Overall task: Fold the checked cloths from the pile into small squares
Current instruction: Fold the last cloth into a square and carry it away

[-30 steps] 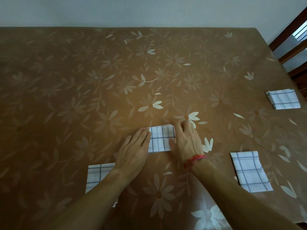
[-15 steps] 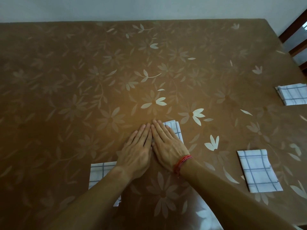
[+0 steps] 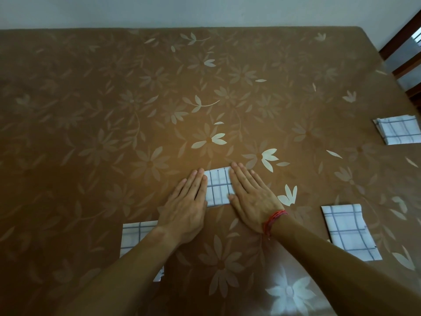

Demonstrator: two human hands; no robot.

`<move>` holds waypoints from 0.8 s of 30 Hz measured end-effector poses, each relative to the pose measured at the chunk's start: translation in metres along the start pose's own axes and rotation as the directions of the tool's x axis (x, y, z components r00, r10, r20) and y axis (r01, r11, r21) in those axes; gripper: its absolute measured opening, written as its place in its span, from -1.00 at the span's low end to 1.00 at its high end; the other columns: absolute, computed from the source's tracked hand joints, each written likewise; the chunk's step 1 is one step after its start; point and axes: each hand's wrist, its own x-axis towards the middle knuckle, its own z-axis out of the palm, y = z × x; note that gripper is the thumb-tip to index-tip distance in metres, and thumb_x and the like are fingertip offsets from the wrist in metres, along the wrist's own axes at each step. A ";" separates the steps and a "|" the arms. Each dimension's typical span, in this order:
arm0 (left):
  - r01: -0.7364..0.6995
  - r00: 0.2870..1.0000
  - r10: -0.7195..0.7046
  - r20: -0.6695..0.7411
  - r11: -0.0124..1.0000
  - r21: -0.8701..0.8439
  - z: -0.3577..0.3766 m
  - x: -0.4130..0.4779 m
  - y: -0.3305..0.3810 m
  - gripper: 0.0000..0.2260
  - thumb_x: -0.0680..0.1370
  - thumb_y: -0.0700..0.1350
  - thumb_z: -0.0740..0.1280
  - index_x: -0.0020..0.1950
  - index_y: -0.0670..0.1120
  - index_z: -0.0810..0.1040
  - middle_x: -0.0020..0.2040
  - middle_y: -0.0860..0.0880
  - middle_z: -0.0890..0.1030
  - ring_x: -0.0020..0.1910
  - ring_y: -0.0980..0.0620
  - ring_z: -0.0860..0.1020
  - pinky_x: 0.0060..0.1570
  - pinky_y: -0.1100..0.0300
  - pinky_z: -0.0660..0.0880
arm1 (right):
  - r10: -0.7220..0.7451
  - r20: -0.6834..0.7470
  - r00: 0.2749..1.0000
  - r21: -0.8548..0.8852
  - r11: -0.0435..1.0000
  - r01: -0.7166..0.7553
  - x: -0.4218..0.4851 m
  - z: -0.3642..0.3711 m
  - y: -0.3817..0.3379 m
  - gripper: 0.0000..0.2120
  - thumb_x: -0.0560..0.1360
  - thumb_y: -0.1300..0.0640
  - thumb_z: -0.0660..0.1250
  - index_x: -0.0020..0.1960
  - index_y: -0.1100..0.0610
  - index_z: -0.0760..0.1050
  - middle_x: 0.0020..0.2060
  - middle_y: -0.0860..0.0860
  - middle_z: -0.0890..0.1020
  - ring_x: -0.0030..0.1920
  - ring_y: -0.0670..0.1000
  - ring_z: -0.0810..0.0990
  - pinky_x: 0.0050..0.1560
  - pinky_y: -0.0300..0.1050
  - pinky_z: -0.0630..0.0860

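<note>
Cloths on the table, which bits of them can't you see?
Head view, the only one:
Middle cloth: its right side lies under the right hand; whether the left hand covers its left edge is unclear.
Left cloth: the left forearm hides much of it.
Far right cloth: cut off by the picture's right edge.
Layers in each cloth: too small to count.
</note>
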 end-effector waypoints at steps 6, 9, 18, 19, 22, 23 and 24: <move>0.018 1.000 -0.018 0.018 0.999 -0.029 -0.006 0.002 0.002 -0.51 0.62 -0.06 0.07 0.51 -0.23 0.25 0.53 -0.18 0.23 0.54 -0.08 0.15 0.47 0.01 0.12 | 0.010 0.037 0.999 0.015 1.000 -0.011 0.001 -0.004 -0.002 -0.36 0.61 -0.15 -0.28 0.56 0.21 -0.12 0.55 0.11 -0.07 0.55 0.06 -0.11 0.52 0.02 -0.09; 0.035 0.999 -0.033 0.018 0.991 -0.132 -0.016 0.007 0.004 -0.50 0.61 -0.04 0.06 0.53 -0.20 0.22 0.56 -0.12 0.19 0.56 -0.04 0.09 0.49 0.10 -0.03 | 0.011 0.048 0.999 0.037 0.999 -0.013 0.003 -0.008 -0.002 -0.36 0.61 -0.16 -0.17 0.56 0.21 -0.09 0.56 0.11 -0.05 0.55 0.06 -0.10 0.54 0.04 -0.06; 0.163 0.986 -0.160 0.036 0.927 -0.337 -0.037 0.031 0.003 -0.41 0.42 -0.15 0.35 0.45 -0.01 0.29 0.30 0.07 0.37 0.30 0.06 0.28 0.27 0.19 0.25 | 0.000 0.077 0.997 0.097 0.995 -0.008 0.014 -0.031 -0.005 -0.31 0.58 -0.13 0.10 0.56 0.20 -0.04 0.55 0.11 0.05 0.54 0.07 0.00 0.53 -0.04 -0.09; 0.181 0.983 -0.179 0.037 0.921 -0.344 -0.037 0.034 0.003 -0.39 0.40 -0.16 0.35 0.44 0.01 0.30 0.26 0.08 0.39 0.26 0.06 0.31 0.23 0.20 0.27 | -0.001 0.067 0.998 0.093 0.996 -0.006 0.015 -0.032 -0.005 -0.30 0.58 -0.12 0.12 0.55 0.20 -0.03 0.54 0.11 0.08 0.53 0.08 0.03 0.53 -0.04 -0.07; 0.238 0.968 -0.249 0.038 0.857 -0.456 -0.039 0.041 0.003 -0.42 0.36 -0.27 0.34 0.36 0.03 0.37 0.10 0.10 0.39 0.10 0.09 0.37 0.05 0.26 0.32 | 0.005 0.054 0.999 0.089 0.996 -0.010 0.018 -0.036 -0.007 -0.29 0.55 -0.11 0.17 0.55 0.19 0.00 0.52 0.10 0.13 0.51 0.09 0.09 0.53 -0.03 -0.02; 0.255 0.960 -0.276 0.039 0.814 -0.522 -0.040 0.042 0.004 -0.44 0.36 -0.31 0.33 0.32 0.03 0.40 0.06 0.11 0.37 0.05 0.11 0.39 -0.01 0.29 0.33 | 0.008 0.051 0.999 0.099 0.995 -0.013 0.019 -0.037 -0.008 -0.28 0.54 -0.10 0.19 0.55 0.19 0.00 0.52 0.09 0.14 0.51 0.09 0.10 0.53 -0.03 -0.01; 0.264 0.953 -0.300 0.038 0.767 -0.584 -0.042 0.042 0.005 -0.48 0.37 -0.35 0.32 0.28 0.02 0.42 0.03 0.12 0.37 0.01 0.13 0.40 -0.07 0.34 0.34 | 0.012 0.059 0.998 0.102 0.995 -0.018 0.020 -0.038 -0.009 -0.27 0.53 -0.10 0.20 0.55 0.18 -0.01 0.51 0.08 0.15 0.50 0.08 0.11 0.53 -0.03 0.01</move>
